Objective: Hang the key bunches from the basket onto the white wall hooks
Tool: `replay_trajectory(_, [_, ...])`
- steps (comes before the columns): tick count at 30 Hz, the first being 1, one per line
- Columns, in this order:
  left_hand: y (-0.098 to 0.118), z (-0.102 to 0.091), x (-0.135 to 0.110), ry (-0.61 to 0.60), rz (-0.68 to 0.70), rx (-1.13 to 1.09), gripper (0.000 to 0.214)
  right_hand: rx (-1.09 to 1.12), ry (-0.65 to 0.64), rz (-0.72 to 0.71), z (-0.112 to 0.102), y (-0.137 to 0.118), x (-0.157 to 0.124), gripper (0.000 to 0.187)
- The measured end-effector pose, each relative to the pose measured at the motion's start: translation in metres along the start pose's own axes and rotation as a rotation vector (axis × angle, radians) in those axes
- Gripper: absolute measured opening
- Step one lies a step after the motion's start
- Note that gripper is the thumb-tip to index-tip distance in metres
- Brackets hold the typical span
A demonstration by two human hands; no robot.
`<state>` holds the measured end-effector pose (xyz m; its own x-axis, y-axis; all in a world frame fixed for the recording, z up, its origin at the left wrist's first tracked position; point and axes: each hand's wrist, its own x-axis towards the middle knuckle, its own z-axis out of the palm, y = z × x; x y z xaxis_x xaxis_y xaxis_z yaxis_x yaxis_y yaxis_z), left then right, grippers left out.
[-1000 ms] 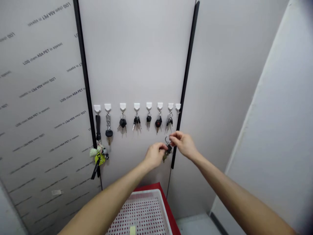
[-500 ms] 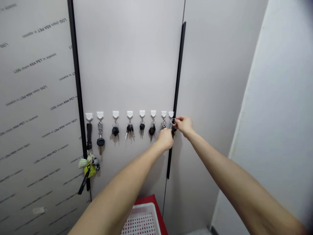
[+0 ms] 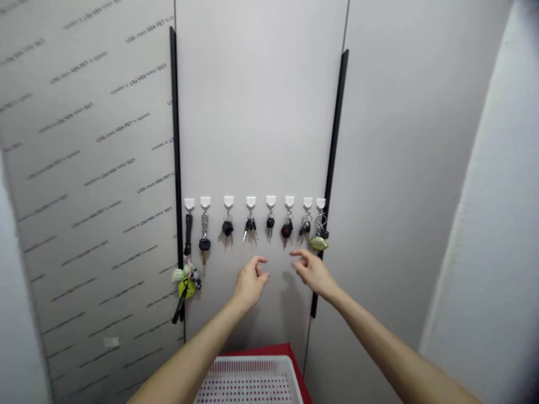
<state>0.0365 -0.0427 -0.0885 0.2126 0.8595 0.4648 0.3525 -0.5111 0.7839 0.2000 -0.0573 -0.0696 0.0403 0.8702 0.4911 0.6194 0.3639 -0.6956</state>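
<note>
Both hands are empty: the left hand [image 3: 251, 283] has its thumb and forefinger bent toward each other around nothing, and the right hand [image 3: 314, 272] has its fingers loosely curled, just below the rightmost key bunch [image 3: 319, 243]. That bunch, with its yellow-green charm, hangs from the rightmost white hook [image 3: 320, 202]. All eight hooks in the row are loaded, so the hanging step looks finished; the next move probably calls only for taking both hands clear without brushing the keys. How the ring seats on that last hook is too small to make out, and the charm hides part of its keys. At far left, a strap with charms [image 3: 186, 287] dangles in a tangle. Below, the white basket [image 3: 252, 360] over a red surface [image 3: 301, 376] is cut off, leaving its near part unseen.
</note>
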Motion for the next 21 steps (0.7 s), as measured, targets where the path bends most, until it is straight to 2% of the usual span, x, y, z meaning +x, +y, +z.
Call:
replay_trajectory(1, [0.000, -0.010, -0.001, 0.045, -0.014, -0.041, 0.031, 0.018, -0.115, -0.041, 0.011, -0.011, -0.004, 0.036])
replay_trajectory(2, [0.003, -0.022, -0.002, 0.088, 0.003, -0.092, 0.036, 0.045, -0.170, -0.095, 0.020, -0.024, -0.007, 0.041])
replay_trajectory(3, [0.009, -0.034, -0.003, 0.126, 0.044, -0.148, 0.043, 0.090, -0.162, -0.158, 0.027, -0.040, -0.010, 0.047])
replay_trajectory(7, [0.044, -0.076, -0.010, 0.228, 0.214, -0.316, 0.071, 0.381, 0.127, -0.385, 0.038, -0.103, -0.011, 0.060])
replay_trajectory(9, [0.054, -0.089, -0.013, 0.239, 0.234, -0.369, 0.075, 0.482, 0.165, -0.434, 0.044, -0.123, -0.008, 0.063])
replay_trajectory(12, [0.057, -0.097, -0.017, 0.240, 0.218, -0.418, 0.077, 0.557, 0.115, -0.440, 0.056, -0.132, -0.005, 0.066])
replay_trajectory(17, [0.053, -0.098, -0.023, 0.217, 0.189, -0.399, 0.075, 0.610, 0.039, -0.426, 0.069, -0.130, -0.004, 0.066])
replay_trajectory(21, [0.040, -0.103, -0.020, 0.226, 0.181, -0.324, 0.072, 0.568, 0.018, -0.394, 0.076, -0.127, -0.001, 0.065])
